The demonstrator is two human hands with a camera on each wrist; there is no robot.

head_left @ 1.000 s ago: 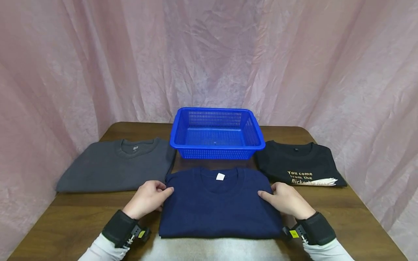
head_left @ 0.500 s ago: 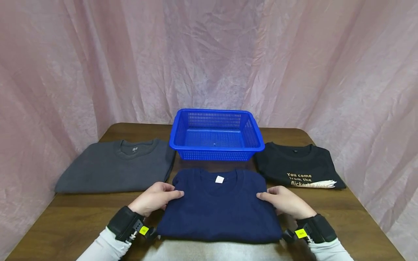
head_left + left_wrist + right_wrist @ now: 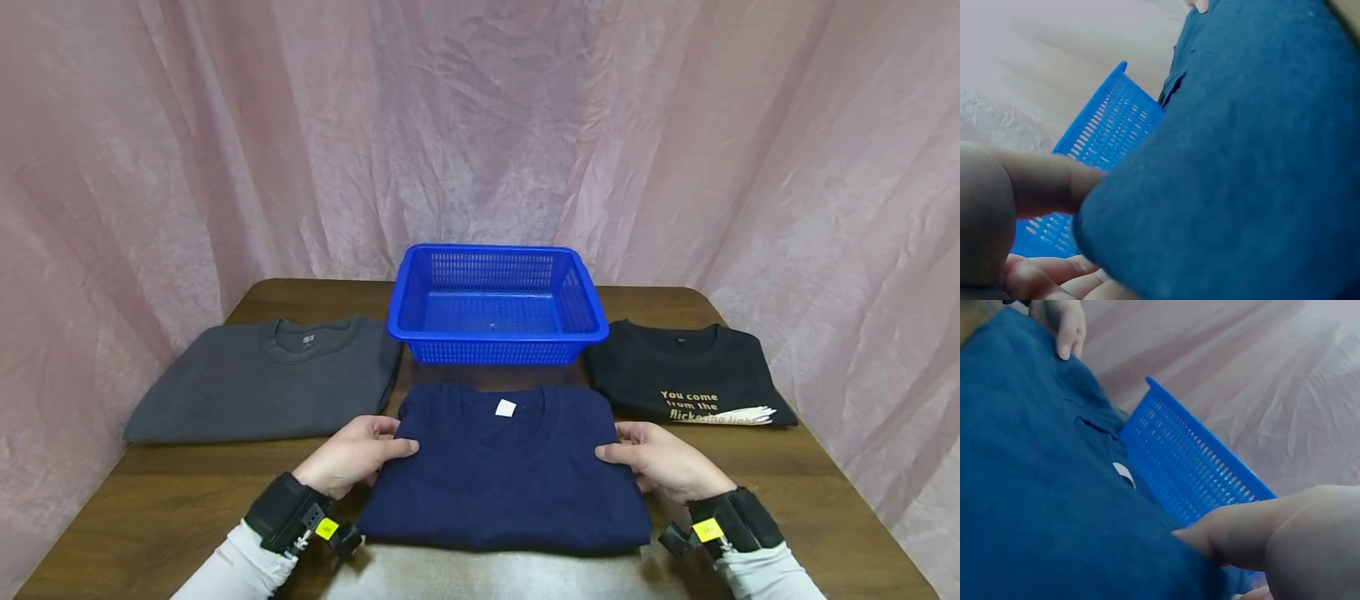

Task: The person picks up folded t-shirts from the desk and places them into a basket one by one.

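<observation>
A folded navy T-shirt [image 3: 502,475] with a white neck label lies in front of me at the table's near side. My left hand [image 3: 356,454] pinches its left edge, thumb on top and the other fingers beneath, as the left wrist view also shows with the thumb [image 3: 1047,181] over the cloth [image 3: 1229,175]. On the opposite edge my right hand [image 3: 663,458] grips the shirt in the same way; the right wrist view has its thumb [image 3: 1241,534] on the fabric [image 3: 1054,487]. The fingers under the shirt are partly hidden.
Behind the navy shirt stands a blue plastic basket [image 3: 495,339] with nothing in it. A folded dark grey T-shirt [image 3: 262,392] lies to the left, and a folded black T-shirt [image 3: 682,375] with printed lettering to the right. A pink curtain [image 3: 480,125] hangs behind the wooden table [image 3: 187,500].
Both hands have closed on the navy shirt's sides, the left one shifting inward to the right. Its upper sides are drawn in and narrower than before. The basket and other shirts stay put.
</observation>
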